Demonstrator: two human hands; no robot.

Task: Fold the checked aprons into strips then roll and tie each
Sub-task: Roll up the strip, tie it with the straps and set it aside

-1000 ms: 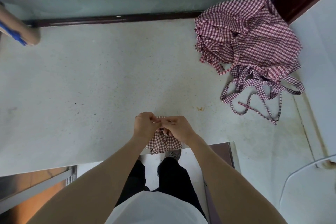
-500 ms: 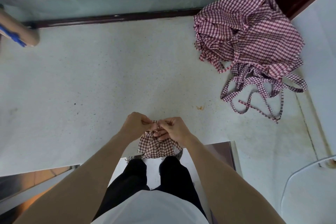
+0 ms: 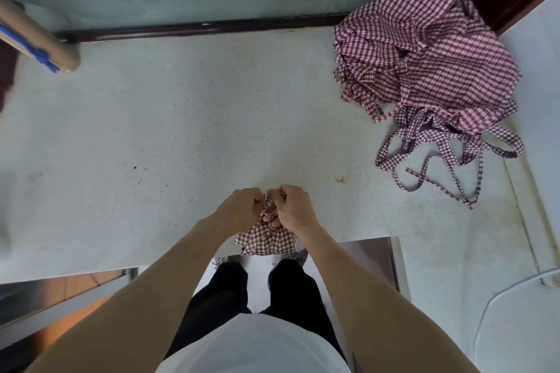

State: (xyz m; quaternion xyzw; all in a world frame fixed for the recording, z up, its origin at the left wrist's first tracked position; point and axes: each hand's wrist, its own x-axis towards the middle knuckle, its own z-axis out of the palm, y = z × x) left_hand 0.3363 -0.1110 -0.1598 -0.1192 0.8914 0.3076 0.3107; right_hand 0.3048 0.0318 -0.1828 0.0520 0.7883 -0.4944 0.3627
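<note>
Two hands meet at the near edge of your pale speckled stone bench [image 3: 181, 136]: your left hand [image 3: 241, 210] and right hand [image 3: 292, 209] each have fingers curled in a pinching grip on the ties of one small rolled red-and-white checked apron [image 3: 266, 241], which hangs partly over the edge. One heap of unfolded red-and-white checked aprons [image 3: 424, 66] lies at the far right corner, well apart, its loose straps [image 3: 439, 160] trailing toward you; how many aprons it contains cannot be told.
</note>
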